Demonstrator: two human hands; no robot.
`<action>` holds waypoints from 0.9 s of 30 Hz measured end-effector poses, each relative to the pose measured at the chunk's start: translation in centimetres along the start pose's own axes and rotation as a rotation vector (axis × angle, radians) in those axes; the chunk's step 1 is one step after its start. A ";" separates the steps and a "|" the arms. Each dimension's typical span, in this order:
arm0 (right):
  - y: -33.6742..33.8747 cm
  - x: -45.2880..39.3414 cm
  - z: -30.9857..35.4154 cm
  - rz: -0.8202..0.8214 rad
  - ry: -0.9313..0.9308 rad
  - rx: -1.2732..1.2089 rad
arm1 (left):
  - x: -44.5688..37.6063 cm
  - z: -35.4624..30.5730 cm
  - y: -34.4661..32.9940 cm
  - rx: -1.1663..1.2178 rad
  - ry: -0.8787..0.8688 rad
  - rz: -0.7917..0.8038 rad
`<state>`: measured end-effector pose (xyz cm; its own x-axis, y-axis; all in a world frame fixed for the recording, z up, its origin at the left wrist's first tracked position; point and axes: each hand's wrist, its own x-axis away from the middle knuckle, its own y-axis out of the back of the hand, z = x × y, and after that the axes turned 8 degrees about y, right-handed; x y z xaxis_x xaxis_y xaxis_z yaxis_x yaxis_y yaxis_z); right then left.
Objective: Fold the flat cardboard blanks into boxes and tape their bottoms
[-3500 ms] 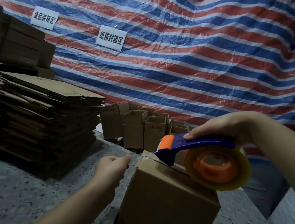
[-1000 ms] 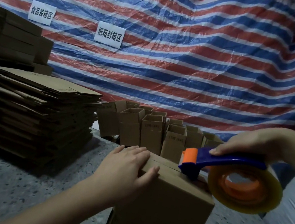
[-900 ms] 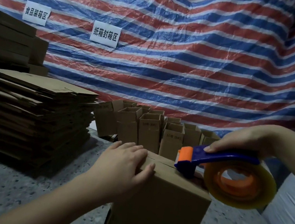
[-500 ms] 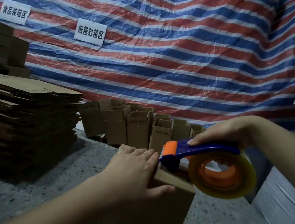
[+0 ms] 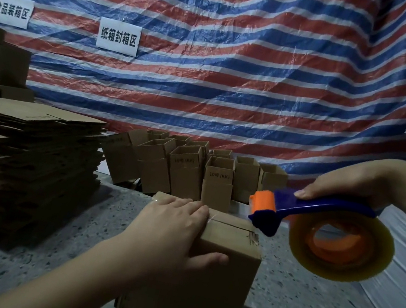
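While tape goes on the upturned bottom, listed by size, largest first:

Striped tarpaulin [image 5: 236, 78], red, blue and white, hung as back wall; two white paper signs [image 5: 118, 37] fixed to it, marking work areas.

Speckled stone table [image 5: 305, 305], serving as work surface.

Stack of flat blanks [image 5: 23, 158], far left, kept near for the next fold.

Cluster of finished boxes [image 5: 193, 173], open tops up, set at the table's back edge, apparently out of the way.

Box in hand [image 5: 216, 277], centre, bottom up, flaps closed, a strip of tape along the seam.

Tape dispenser [image 5: 318, 227], blue handle, orange hub, clear roll; blade end just off the box's right edge, probably after the cut.

Left hand [image 5: 170, 231], fingers spread flat on the box, thumb down the near face, likely steadying it and smoothing tape.

Right hand [image 5: 347, 183], curled round the dispenser handle.
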<state>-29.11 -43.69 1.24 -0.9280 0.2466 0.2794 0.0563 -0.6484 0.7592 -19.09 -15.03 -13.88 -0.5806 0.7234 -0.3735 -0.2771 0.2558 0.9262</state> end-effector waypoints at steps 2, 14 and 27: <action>-0.7 -0.1 0.0 0.011 0.001 0.022 | 0.0 -0.1 0.1 -0.012 0.013 0.027; -1.8 -0.1 0.0 0.189 -0.096 0.162 | -2.0 -4.9 0.0 -0.021 -0.031 0.137; 0.6 2.8 -3.1 0.218 -0.080 0.217 | -1.6 -4.7 -1.0 0.025 -0.085 0.028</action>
<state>-32.83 -45.65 0.67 -0.8537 0.1803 0.4886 0.3364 -0.5252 0.7816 -21.47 -19.49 -14.48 -0.5207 0.7818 -0.3429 -0.2423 0.2498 0.9375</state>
